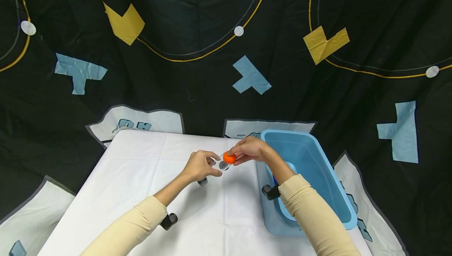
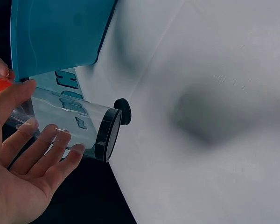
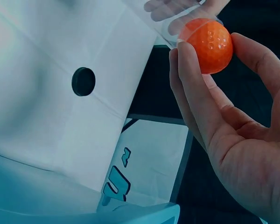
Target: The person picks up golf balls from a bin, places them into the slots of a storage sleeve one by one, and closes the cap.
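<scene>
A clear plastic tube with a black rim and base is held in the air above the table by my left hand. The thumb lies on one side of it and the fingers on the other. My right hand pinches a dimpled orange golf ball between thumb and fingers. The ball sits right at the tube's mouth, its edge overlapped by the clear wall in the right wrist view. A round black cap lies on the white table below.
On the table's right side stands a blue basin, close under the right forearm, with a lighter blue item inside. White cloth covers the table. Behind hangs a dark curtain with taped shapes.
</scene>
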A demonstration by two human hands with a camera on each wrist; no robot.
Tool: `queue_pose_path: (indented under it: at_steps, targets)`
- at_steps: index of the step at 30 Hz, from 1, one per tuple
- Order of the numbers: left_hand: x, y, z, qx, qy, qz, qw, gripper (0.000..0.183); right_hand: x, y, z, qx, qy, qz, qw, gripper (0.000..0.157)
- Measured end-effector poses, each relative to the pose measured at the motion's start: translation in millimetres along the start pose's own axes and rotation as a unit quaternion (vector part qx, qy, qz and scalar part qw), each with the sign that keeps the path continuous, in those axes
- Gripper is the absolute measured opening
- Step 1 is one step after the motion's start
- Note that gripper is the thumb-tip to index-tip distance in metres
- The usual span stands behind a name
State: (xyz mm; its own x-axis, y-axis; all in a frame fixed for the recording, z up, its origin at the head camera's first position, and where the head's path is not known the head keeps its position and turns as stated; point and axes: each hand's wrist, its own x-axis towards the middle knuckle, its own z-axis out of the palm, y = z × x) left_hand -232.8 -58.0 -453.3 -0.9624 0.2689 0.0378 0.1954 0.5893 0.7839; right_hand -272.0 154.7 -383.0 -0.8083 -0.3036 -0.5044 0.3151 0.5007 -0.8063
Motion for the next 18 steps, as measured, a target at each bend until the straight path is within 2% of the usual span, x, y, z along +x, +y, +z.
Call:
queue_pose_path:
  at_steps: [18]
  targets:
    - [-0.9,4.9,0.6,0.003,0.006,-0.015,0.9999,0.039,2.5,2.9,5.4,-0.026,0.003,0.008,1.000,0.033]
